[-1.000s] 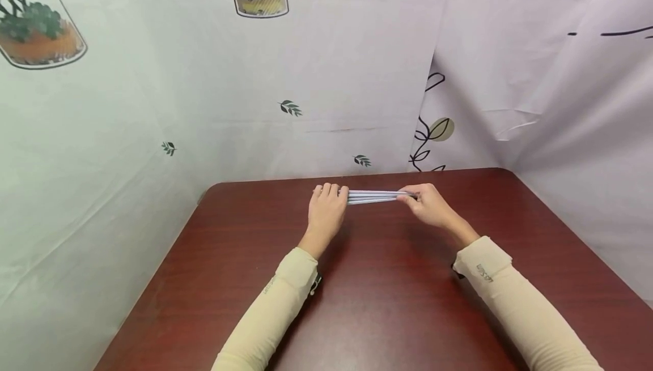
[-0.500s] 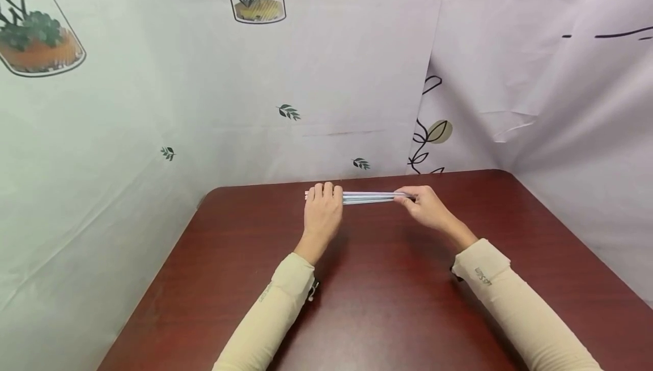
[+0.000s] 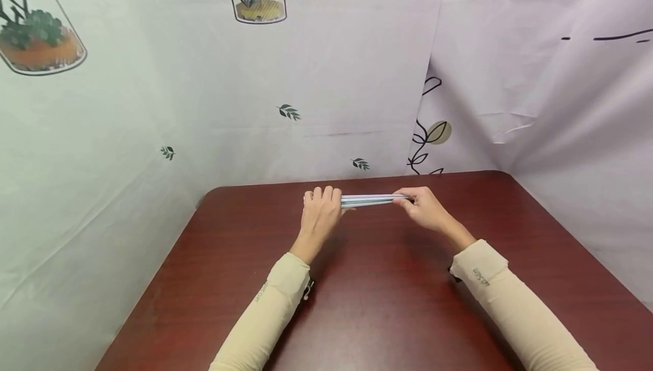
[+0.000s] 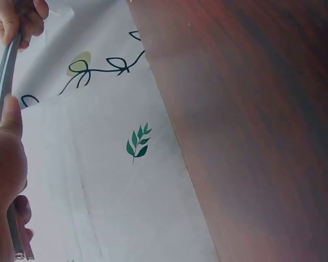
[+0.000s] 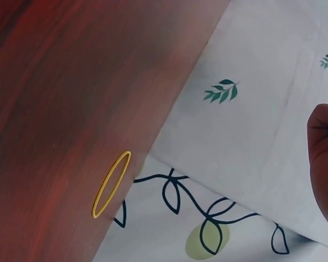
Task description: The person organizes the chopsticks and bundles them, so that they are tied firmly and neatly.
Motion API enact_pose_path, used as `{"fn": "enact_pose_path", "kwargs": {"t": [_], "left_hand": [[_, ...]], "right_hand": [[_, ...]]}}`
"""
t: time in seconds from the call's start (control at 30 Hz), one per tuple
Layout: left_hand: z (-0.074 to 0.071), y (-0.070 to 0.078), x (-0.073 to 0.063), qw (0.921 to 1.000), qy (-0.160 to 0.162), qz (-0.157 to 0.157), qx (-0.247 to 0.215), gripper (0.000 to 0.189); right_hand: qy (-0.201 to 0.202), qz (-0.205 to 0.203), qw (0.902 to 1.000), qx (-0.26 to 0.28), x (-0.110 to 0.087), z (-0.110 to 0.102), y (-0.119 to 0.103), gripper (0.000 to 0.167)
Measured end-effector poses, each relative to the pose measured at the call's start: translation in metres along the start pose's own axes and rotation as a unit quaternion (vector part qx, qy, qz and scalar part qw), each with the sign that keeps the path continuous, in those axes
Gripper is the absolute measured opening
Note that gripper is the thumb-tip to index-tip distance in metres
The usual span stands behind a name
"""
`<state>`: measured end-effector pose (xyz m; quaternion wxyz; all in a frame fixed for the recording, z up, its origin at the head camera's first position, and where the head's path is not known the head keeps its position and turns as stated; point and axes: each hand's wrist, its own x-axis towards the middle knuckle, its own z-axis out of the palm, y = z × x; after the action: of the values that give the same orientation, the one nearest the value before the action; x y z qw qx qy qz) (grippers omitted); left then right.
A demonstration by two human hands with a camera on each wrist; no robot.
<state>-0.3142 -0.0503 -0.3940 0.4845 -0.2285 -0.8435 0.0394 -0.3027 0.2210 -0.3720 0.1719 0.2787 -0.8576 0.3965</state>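
A bundle of thin, pale chopsticks (image 3: 368,200) is held level above the far part of the table, white, bluish and greenish in colour. My left hand (image 3: 321,212) grips its left part, fingers over the top; the ends poke out past that hand in the left wrist view. At the other end, my right hand (image 3: 425,207) pinches the narrower tips between thumb and fingers. The left wrist view shows both the left hand (image 4: 5,164) and the right hand (image 4: 19,22) on the bundle (image 4: 5,76). Only part of the right hand (image 5: 325,158) enters the right wrist view.
A yellow rubber band (image 5: 95,215) lies on the dark red wooden table (image 3: 377,303) near its far edge, in the right wrist view. White printed cloth (image 3: 245,88) hangs around the table's back and sides.
The left hand has shifted a little left along with the chopsticks, and the right hand slightly left too. Both hands keep hold of the bundle.
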Motion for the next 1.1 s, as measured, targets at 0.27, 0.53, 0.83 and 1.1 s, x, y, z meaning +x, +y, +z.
{"fn": "enact_pose_path", "kwargs": {"t": [0.27,0.53,0.83,1.1], "left_hand": [[-0.011,0.0,0.006,0.9995,-0.022,-0.017,0.017,0.026],[-0.016,0.002,0.009,0.9997,0.009,-0.018,0.014,0.019],[-0.019,0.0,0.014,0.9995,0.005,-0.031,0.007,0.023],[-0.022,0.002,0.016,0.9984,0.025,-0.05,0.004,0.022]], "right_hand": [[-0.016,-0.056,0.9951,-0.079,0.003,-0.001,0.001,0.013],[-0.022,-0.114,0.9645,-0.237,0.0,-0.005,-0.006,0.024],[0.053,-0.204,0.9152,-0.343,0.002,0.002,-0.008,0.037],[0.1,-0.226,0.9281,-0.278,0.004,0.005,-0.006,0.027]]}}
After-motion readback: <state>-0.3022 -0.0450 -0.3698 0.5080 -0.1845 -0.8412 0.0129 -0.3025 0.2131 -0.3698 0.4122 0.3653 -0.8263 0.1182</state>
